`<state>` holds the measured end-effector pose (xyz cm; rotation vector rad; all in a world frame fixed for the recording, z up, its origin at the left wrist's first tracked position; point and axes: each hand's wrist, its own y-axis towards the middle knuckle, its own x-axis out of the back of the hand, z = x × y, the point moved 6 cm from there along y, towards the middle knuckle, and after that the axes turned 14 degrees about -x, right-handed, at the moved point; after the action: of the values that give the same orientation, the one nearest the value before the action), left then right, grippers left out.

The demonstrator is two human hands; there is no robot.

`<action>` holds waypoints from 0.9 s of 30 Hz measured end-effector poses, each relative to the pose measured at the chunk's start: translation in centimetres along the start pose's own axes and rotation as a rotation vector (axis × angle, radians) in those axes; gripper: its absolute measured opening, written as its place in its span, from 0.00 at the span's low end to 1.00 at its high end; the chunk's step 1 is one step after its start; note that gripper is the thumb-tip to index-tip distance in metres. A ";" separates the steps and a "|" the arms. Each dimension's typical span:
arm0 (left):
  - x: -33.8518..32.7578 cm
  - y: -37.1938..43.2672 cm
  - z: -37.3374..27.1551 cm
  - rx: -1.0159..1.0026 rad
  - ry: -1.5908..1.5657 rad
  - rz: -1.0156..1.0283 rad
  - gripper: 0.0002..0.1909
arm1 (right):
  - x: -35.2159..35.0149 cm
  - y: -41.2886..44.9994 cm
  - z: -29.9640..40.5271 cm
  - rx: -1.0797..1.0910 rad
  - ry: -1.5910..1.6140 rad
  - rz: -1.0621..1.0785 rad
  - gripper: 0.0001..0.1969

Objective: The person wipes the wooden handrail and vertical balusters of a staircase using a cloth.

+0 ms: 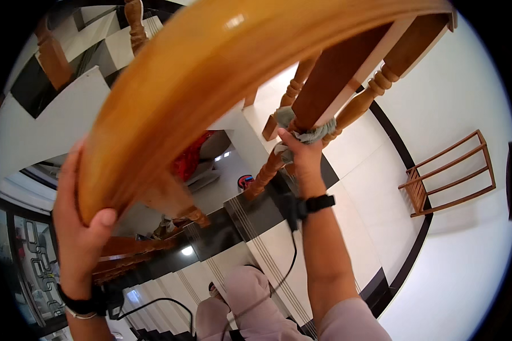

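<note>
A glossy curved wooden handrail sweeps across the upper part of the head view. My left hand grips its near lower end, with the thumb on the underside edge and the fingers along the outer side. Under the rail, my right hand holds a grey-green cloth wrapped around the lower part of a square wooden newel post. Part of the cloth lies hidden behind the post and my fingers. Both wrists wear black straps with cabled devices.
Turned wooden balusters stand beside the post. Striped stair treads descend at the lower left, beneath my legs. A slatted wooden rack or chair is by the white wall at right. Red fabric shows below the railing.
</note>
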<state>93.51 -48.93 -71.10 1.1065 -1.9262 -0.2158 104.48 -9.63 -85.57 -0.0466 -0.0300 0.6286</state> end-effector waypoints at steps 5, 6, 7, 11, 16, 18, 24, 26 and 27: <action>-1.3 -0.9 1.6 0.084 -0.085 -0.105 0.56 | 1.5 1.4 0.1 -0.244 0.234 0.517 0.25; -1.1 -1.3 1.8 0.089 -0.076 -0.144 0.55 | 1.1 1.5 0.1 -0.210 0.278 0.516 0.25; -0.7 -1.0 2.0 0.028 -0.013 -0.111 0.53 | 1.0 1.7 0.0 -0.178 0.323 0.515 0.26; -0.1 -0.2 2.7 -0.166 0.187 -0.038 0.48 | 0.6 3.3 -0.6 0.083 0.163 0.376 0.17; -2.8 0.2 -4.2 -0.284 -0.449 -0.070 0.26 | 0.3 2.1 0.4 0.329 0.258 0.260 0.14; -3.7 0.2 -2.2 -0.052 -0.244 -0.295 0.21 | 0.5 2.0 -1.3 0.426 0.219 -0.011 0.17; -1.1 -3.0 -5.9 -0.234 -0.464 -0.066 0.22 | -5.4 -6.0 -8.6 1.019 -0.711 -0.758 0.19; -3.3 -1.7 -3.6 -0.234 -0.516 -0.031 0.25 | -2.1 -3.9 -12.0 0.918 -0.809 -0.538 0.19; -2.8 -1.6 -1.6 -0.158 -0.217 -0.195 0.31 | -2.0 -3.7 -13.1 0.849 -0.805 -0.413 0.19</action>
<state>96.33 -47.38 -72.68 1.2041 -1.9495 -0.6072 105.60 -14.21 -98.46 1.0139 -0.5330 0.1739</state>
